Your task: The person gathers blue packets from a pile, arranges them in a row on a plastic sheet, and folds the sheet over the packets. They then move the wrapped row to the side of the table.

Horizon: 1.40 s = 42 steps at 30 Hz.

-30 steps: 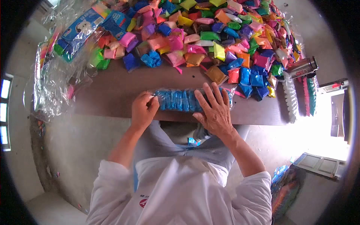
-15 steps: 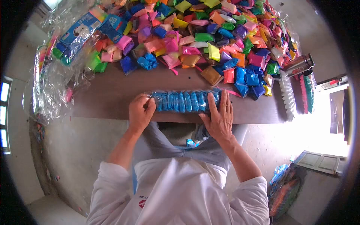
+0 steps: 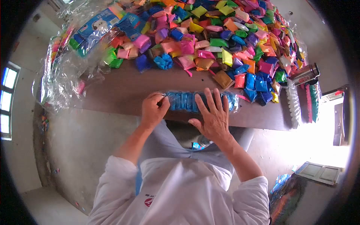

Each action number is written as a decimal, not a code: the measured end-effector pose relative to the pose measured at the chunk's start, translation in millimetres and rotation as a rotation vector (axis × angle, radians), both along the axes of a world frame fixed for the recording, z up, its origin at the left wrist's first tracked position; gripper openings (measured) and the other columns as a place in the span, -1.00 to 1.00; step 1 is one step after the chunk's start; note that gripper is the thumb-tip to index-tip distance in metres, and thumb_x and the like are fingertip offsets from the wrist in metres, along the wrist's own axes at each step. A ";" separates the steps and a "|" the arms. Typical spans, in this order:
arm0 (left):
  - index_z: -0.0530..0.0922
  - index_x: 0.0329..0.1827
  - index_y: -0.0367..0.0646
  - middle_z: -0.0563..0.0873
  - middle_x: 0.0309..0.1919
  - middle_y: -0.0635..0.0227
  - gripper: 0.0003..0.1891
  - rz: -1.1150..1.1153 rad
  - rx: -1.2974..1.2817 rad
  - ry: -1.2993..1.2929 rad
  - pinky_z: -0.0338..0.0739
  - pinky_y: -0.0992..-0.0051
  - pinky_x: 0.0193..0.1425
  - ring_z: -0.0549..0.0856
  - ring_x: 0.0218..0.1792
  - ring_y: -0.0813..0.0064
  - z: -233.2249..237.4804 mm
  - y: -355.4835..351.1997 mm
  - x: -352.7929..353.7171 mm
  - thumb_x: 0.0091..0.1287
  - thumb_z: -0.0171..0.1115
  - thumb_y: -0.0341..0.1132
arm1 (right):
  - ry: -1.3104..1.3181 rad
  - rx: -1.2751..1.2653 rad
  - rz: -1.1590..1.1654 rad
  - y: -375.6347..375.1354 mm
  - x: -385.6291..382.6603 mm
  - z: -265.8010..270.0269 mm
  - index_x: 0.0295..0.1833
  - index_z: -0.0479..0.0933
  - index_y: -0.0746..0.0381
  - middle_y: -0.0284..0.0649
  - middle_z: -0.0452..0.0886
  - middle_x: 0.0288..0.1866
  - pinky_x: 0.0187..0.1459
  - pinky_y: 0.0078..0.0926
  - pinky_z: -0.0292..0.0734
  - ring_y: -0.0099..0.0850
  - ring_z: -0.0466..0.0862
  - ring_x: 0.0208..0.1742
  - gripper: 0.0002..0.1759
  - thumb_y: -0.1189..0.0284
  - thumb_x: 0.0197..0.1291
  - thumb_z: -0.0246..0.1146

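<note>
A long clear bag packed with a row of blue packets [image 3: 185, 101] lies across the near edge of the brown table [image 3: 123, 88]. My left hand [image 3: 153, 110] pinches the bag's left end with closed fingers. My right hand [image 3: 212, 114] lies flat on top of the bag's middle and right part, fingers spread, pressing it down. The bag's right end [image 3: 232, 102] sticks out past my fingers.
A big heap of small coloured packets [image 3: 225, 41] covers the far and right side of the table. Loose clear plastic bags [image 3: 71, 71] and a blue printed pack [image 3: 99, 24] lie at the far left. A metal flask [image 3: 303, 74] and a white strip [image 3: 293, 103] sit at right.
My right hand slid left along the bag, from its right end to its middle, and spread its fingers. The left hand kept its pinch on the left end.
</note>
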<state>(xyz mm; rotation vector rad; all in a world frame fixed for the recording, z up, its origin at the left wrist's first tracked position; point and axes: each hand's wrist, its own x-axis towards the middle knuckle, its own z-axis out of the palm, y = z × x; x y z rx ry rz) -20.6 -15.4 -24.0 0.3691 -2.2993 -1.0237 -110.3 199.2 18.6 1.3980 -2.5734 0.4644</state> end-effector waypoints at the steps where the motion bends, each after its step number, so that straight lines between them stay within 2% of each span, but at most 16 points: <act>1: 0.54 -0.48 -0.30 0.60 -0.48 0.12 -0.87 -0.001 0.069 0.009 0.47 0.34 -0.39 0.61 -0.46 0.16 1.1 1.2 0.0 0.17 0.22 -0.41 | 0.002 0.001 0.006 2.1 0.1 -5.9 0.39 0.34 0.08 0.00 0.19 0.48 0.41 0.18 -0.06 0.07 0.10 0.51 -0.15 -0.27 0.14 0.06; 5: 0.54 -0.48 -0.30 0.61 -0.47 0.11 -0.87 -0.013 0.051 0.049 0.47 0.34 -0.38 0.61 -0.47 0.16 1.7 -1.6 -0.4 0.17 0.22 -0.41 | 0.032 0.009 -0.013 -1.5 4.3 0.0 0.39 0.34 0.10 -0.01 0.19 0.48 0.40 0.21 -0.06 0.07 0.11 0.50 -0.13 -0.27 0.12 0.08; 8: 0.54 -0.47 -0.31 0.61 -0.48 0.13 -0.86 0.009 0.059 -0.010 0.46 0.39 -0.40 0.61 -0.49 0.25 1.0 -1.9 3.4 0.18 0.21 -0.41 | 0.036 -0.084 0.018 -16.4 13.7 17.3 0.38 0.34 0.15 0.01 0.21 0.46 0.39 0.20 -0.04 0.07 0.13 0.49 -0.10 -0.30 0.12 0.05; 13: 0.52 -0.47 -0.32 0.55 -0.55 0.32 -0.79 -0.021 0.254 0.054 0.36 0.53 -0.47 0.50 -0.52 0.64 1.0 -5.5 4.1 0.25 0.23 -0.35 | 0.058 -0.014 0.072 -47.8 7.5 -2.6 0.35 0.35 0.17 0.00 0.24 0.44 0.39 0.19 -0.03 0.04 0.16 0.47 -0.12 -0.27 0.12 0.07; 14: 0.52 -0.47 -0.32 0.55 -0.55 0.32 -0.79 -0.011 0.249 0.069 0.36 0.53 -0.47 0.50 -0.52 0.64 3.5 -8.7 0.4 0.25 0.23 -0.35 | 0.063 -0.032 0.078 -49.4 2.7 -4.8 0.35 0.35 0.17 -0.01 0.24 0.44 0.39 0.19 -0.02 0.03 0.16 0.47 -0.13 -0.26 0.12 0.09; 16: 0.59 -0.36 -0.27 0.53 -0.56 0.48 -0.81 0.032 0.419 0.023 0.35 0.57 -0.43 0.46 -0.49 0.71 4.2 -4.9 8.2 0.31 0.21 -0.31 | 0.039 -0.036 0.079 -45.4 13.4 -5.9 0.36 0.35 0.18 -0.02 0.25 0.44 0.39 0.19 -0.02 0.03 0.17 0.47 -0.13 -0.24 0.11 0.11; 21: 0.58 -0.37 -0.30 0.54 -0.54 0.49 -0.78 0.057 0.457 0.009 0.33 0.59 -0.45 0.44 -0.50 0.74 1.1 -10.3 12.9 0.32 0.20 -0.29 | 0.055 -0.124 0.077 -60.5 18.6 20.1 0.34 0.35 0.20 -0.04 0.27 0.42 0.38 0.20 0.00 0.02 0.19 0.46 -0.11 -0.21 0.04 0.20; 24: 0.57 -0.38 -0.30 0.54 -0.55 0.48 -0.77 0.077 0.461 0.019 0.32 0.57 -0.45 0.43 -0.50 0.73 0.0 -8.4 12.1 0.33 0.20 -0.28 | 0.080 -0.024 0.119 -71.2 13.1 -4.2 0.32 0.37 0.20 -0.03 0.28 0.41 0.37 0.21 0.00 0.03 0.19 0.46 -0.12 -0.21 0.04 0.19; 26: 0.58 -0.37 -0.27 0.53 -0.56 0.50 -0.77 0.089 0.440 0.079 0.32 0.58 -0.44 0.43 -0.48 0.72 1.5 -9.3 4.2 0.34 0.20 -0.27 | 0.067 -0.067 0.116 -75.1 8.1 -2.2 0.32 0.37 0.21 -0.02 0.29 0.40 0.37 0.20 0.01 0.03 0.19 0.45 -0.13 -0.21 0.05 0.19; 28: 0.53 -0.43 -0.32 0.51 -0.56 0.38 -0.75 0.131 0.376 0.017 0.33 0.51 -0.44 0.42 -0.50 0.65 3.5 -8.6 7.6 0.32 0.19 -0.28 | 0.005 -0.110 0.111 -69.1 16.1 2.4 0.32 0.36 0.23 0.01 0.31 0.39 0.38 0.18 0.00 0.04 0.19 0.45 -0.13 -0.21 0.07 0.19; 31: 0.51 -0.43 -0.32 0.49 -0.58 0.34 -0.75 0.137 0.345 -0.035 0.33 0.50 -0.43 0.41 -0.51 0.62 1.2 -10.6 9.4 0.33 0.18 -0.30 | -0.014 -0.128 0.096 -57.1 19.8 21.2 0.34 0.35 0.25 0.02 0.30 0.39 0.40 0.15 -0.02 0.05 0.17 0.47 -0.11 -0.21 0.09 0.17; 32: 0.50 -0.43 -0.31 0.46 -0.58 0.41 -0.76 0.134 0.308 -0.033 0.31 0.52 -0.42 0.41 -0.50 0.65 5.7 -9.0 9.6 0.34 0.16 -0.31 | -0.021 -0.084 0.072 -47.1 18.2 23.7 0.36 0.32 0.27 0.02 0.24 0.45 0.42 0.15 -0.08 0.05 0.12 0.51 -0.09 -0.26 0.16 0.07; 36: 0.51 -0.42 -0.29 0.42 -0.58 0.49 -0.77 0.132 0.333 -0.052 0.30 0.55 -0.42 0.39 -0.49 0.70 1.1 -9.0 8.8 0.36 0.15 -0.31 | 0.059 -0.003 -0.172 -1.5 -0.7 25.9 0.42 0.25 0.27 0.02 0.13 0.52 0.44 0.08 -0.09 0.02 0.05 0.55 -0.07 -0.25 0.18 0.06; 38: 0.52 -0.40 -0.28 0.41 -0.56 0.55 -0.78 0.103 0.409 -0.004 0.28 0.59 -0.42 0.37 -0.47 0.74 0.8 -7.4 6.2 0.37 0.15 -0.31 | 0.039 -0.028 -0.190 11.4 -12.7 -10.4 0.41 0.26 0.28 0.03 0.16 0.50 0.43 0.10 -0.07 0.03 0.08 0.54 -0.06 -0.23 0.14 0.11; 39: 0.52 -0.40 -0.28 0.41 -0.56 0.55 -0.78 0.093 0.409 -0.003 0.28 0.59 -0.42 0.37 -0.47 0.74 1.5 -6.4 5.4 0.37 0.15 -0.31 | 0.019 -0.051 -0.204 12.8 -15.1 -13.7 0.40 0.26 0.29 0.05 0.19 0.48 0.42 0.12 -0.04 0.03 0.11 0.52 -0.05 -0.21 0.09 0.17; 42: 0.55 -0.37 -0.27 0.43 -0.55 0.55 -0.80 0.121 0.366 -0.020 0.28 0.62 -0.42 0.37 -0.47 0.76 1.3 -4.0 8.7 0.36 0.15 -0.32 | -0.056 -0.122 -0.167 27.4 -16.9 -2.1 0.40 0.28 0.27 0.05 0.19 0.48 0.42 0.10 0.00 0.02 0.13 0.51 -0.16 -0.08 0.17 0.18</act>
